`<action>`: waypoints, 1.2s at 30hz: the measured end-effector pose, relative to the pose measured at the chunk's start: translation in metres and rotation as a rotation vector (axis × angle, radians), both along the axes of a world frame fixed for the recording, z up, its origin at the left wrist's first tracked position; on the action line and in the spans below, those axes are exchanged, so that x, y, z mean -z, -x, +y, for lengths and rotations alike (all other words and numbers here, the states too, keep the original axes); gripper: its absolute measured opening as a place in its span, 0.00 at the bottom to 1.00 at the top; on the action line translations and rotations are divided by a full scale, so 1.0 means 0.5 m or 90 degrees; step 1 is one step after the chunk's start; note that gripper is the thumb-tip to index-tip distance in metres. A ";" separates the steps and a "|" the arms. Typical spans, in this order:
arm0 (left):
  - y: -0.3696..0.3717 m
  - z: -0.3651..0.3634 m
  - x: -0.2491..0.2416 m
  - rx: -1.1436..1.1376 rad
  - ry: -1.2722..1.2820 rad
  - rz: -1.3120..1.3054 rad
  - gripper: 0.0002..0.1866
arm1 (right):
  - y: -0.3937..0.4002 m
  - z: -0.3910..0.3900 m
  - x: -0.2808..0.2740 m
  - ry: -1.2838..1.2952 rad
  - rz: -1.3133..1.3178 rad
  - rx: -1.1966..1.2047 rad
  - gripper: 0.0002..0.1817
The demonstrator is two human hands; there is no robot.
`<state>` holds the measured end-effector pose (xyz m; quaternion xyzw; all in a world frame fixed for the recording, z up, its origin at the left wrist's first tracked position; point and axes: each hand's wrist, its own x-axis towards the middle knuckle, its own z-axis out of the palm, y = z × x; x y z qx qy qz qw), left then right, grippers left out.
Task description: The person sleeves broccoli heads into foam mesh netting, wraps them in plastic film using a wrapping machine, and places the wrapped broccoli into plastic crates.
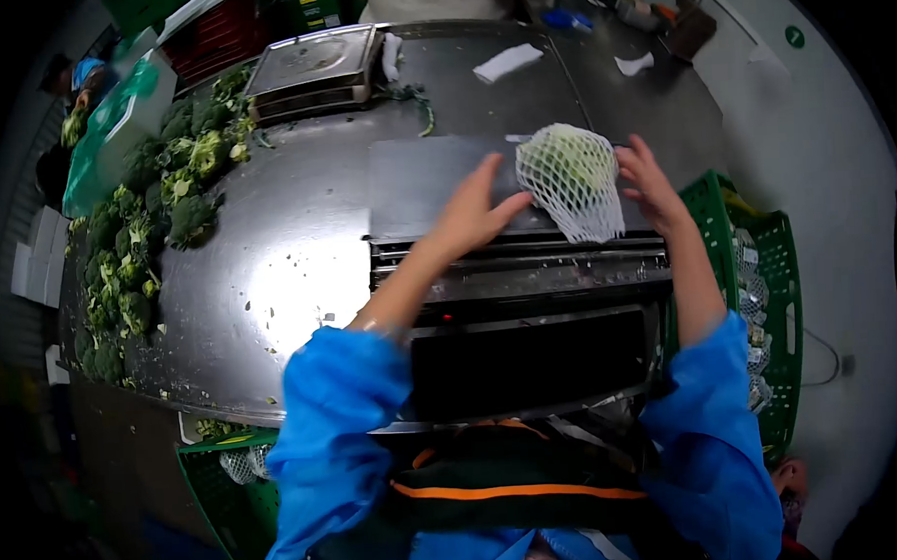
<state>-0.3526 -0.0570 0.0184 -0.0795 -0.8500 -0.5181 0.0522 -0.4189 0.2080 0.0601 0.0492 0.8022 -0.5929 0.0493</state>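
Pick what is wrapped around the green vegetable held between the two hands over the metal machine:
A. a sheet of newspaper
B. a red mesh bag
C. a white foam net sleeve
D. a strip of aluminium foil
C: the vegetable sits inside a white foam net sleeve with an open diamond mesh, held between the left hand and the right hand above the machine's flat plate.
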 end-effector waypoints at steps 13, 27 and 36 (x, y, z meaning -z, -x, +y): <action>-0.216 -0.029 -0.039 -0.213 0.098 -0.264 0.14 | -0.215 0.156 0.087 -0.097 -0.011 -0.052 0.11; 0.183 -0.130 -0.073 0.203 0.730 0.377 0.31 | 0.153 0.105 0.014 -0.222 0.477 -0.293 0.17; 0.098 -0.009 -0.037 0.210 -0.080 -0.095 0.58 | 0.062 0.024 0.099 0.043 -0.004 -0.360 0.46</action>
